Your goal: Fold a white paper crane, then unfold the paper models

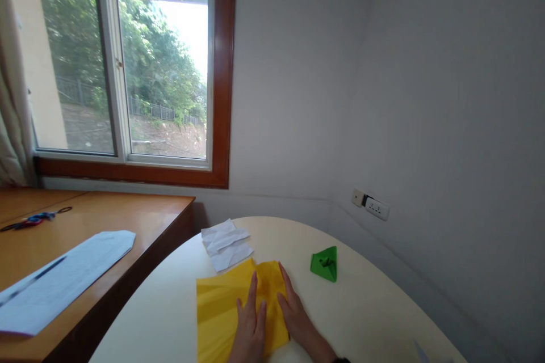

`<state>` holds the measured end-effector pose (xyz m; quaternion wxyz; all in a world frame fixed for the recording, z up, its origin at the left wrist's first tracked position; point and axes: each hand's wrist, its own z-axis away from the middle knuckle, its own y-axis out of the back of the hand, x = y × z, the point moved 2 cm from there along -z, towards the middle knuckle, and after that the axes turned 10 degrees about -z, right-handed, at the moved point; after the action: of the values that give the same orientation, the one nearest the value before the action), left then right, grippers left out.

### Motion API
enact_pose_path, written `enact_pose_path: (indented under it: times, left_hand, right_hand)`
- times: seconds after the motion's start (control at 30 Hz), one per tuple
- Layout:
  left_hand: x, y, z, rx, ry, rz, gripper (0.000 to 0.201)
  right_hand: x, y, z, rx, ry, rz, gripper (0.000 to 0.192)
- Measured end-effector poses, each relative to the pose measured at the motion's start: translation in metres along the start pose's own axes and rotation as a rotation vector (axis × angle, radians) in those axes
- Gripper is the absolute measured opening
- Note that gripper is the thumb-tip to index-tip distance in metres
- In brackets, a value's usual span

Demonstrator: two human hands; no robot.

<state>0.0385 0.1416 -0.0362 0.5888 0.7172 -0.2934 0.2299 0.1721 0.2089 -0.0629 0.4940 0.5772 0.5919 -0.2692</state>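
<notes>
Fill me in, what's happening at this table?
A person presses both hands flat on a yellow paper sheet lying on the round white table: left hand, right hand. A folded green paper piece sits to the right, creased white paper just beyond the sheet.

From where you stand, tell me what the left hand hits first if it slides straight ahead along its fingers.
Probably the white folded paper; the left hand lies flat on the yellow sheet, fingers pointing up and slightly left.
</notes>
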Motion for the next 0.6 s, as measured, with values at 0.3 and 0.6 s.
enact_pose_path:
  times: [0.3,0.6]
  left_hand:
    - [-0.004,-0.007,-0.002,-0.064,-0.008,-0.245,0.055]
    - [0.009,0.0,0.004,-0.156,-0.042,-0.509,0.058]
  right_hand:
    - [0.002,0.005,-0.004,0.284,0.005,0.197,0.081]
    - [-0.009,0.006,0.0,0.322,0.059,0.61,0.082]
